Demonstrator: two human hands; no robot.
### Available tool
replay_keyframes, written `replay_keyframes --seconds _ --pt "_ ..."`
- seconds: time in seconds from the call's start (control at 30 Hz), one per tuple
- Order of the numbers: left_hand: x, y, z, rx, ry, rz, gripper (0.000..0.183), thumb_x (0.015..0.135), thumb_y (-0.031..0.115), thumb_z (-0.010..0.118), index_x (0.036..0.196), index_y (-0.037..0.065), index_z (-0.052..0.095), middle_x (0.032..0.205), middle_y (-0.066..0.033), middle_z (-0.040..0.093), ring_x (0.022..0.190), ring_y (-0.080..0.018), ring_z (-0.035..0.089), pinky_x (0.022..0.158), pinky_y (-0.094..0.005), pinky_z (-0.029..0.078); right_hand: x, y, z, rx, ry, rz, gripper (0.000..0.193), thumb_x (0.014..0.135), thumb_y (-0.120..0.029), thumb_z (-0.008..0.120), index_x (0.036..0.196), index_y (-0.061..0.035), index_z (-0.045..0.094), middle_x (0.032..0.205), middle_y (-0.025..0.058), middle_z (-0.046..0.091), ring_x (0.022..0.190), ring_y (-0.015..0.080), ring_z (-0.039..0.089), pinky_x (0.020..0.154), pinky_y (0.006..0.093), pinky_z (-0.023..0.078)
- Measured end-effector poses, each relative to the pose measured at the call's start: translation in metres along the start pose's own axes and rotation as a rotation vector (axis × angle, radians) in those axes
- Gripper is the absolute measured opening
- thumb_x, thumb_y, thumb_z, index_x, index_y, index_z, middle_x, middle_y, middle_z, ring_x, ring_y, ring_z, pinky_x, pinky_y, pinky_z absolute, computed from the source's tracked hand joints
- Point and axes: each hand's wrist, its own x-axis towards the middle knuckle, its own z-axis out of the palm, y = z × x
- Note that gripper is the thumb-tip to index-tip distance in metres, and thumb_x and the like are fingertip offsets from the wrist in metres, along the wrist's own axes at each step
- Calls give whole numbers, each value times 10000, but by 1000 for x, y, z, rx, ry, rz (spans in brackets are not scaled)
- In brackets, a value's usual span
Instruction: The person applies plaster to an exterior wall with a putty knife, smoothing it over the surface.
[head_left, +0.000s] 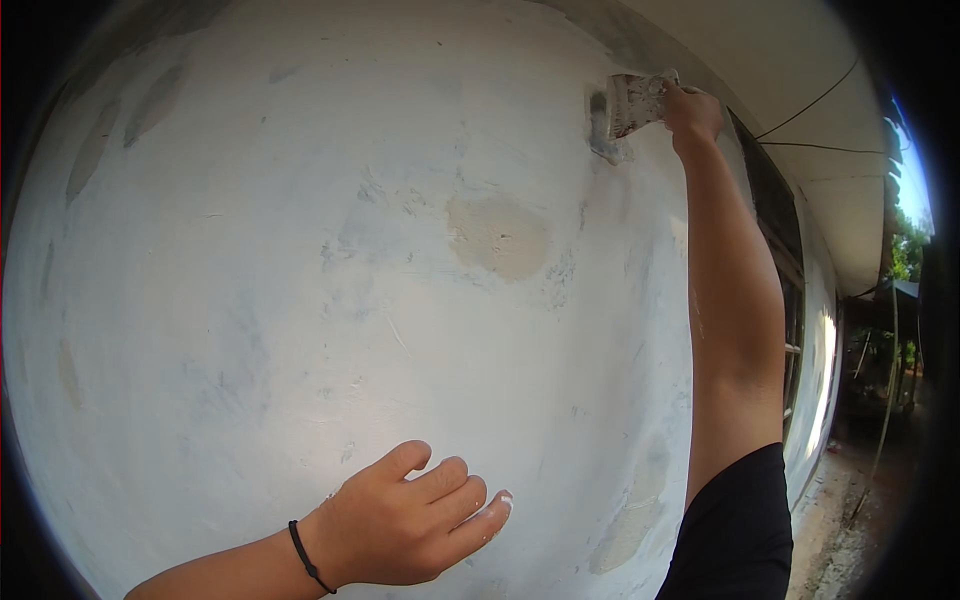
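Observation:
My right hand (692, 112) is raised high and grips a wide putty knife (635, 102), its white-smeared blade pressed against the white plastered wall (300, 300) beside a grey patch (603, 130). My left hand (405, 520) rests flat against the lower wall with its fingers together, holding nothing. A thin black cord circles its wrist. White filler marks the fingertips.
A tan bare patch (500, 237) shows in the middle of the wall, and greyish patches lie at upper left and lower right. A dark window frame (780, 260) runs along the wall to the right under the white eaves (800, 90). Bare ground and trees lie far right.

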Motion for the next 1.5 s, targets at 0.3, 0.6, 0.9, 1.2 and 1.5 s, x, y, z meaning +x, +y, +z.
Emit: replay_keyframes --seconds 0.3,0.6,0.9,1.2,1.5 --pt "27 16 5 7 -51 -1 131 784 86 646 897 149 661 737 18 604 695 -114 560 594 -273 350 14 76 -1 -8 -3 77 355 819 -358 662 830 -7 710 687 112 657 633 230 622 637 339 472" --pt "41 21 14 -44 7 5 165 841 87 539 956 78 657 703 -11 552 706 -140 545 612 -277 357 15 39 -31 -82 -17 -112 312 813 -343 623 850 -48 715 814 169 686 832 328 657 770 392 497" --pt "32 23 6 13 -62 -41 105 797 95 640 879 151 672 752 16 617 708 -118 569 596 -270 359 9 14 1 -199 -8 -267 326 795 -303 633 923 -11 699 966 226 669 948 382 635 843 413 498" --pt "1 19 -3 11 -51 -80 155 842 84 541 945 86 657 699 -3 551 699 -130 541 603 -266 358 -28 -40 20 -166 -59 -311 263 776 -212 607 935 -17 686 976 233 663 950 383 636 838 423 506" --pt "30 31 20 -105 60 -58 159 843 78 545 948 96 663 727 -7 574 710 -138 552 615 -279 362 -17 -21 -28 -164 9 -287 300 789 -285 603 855 -9 700 833 212 672 856 352 654 785 400 507"
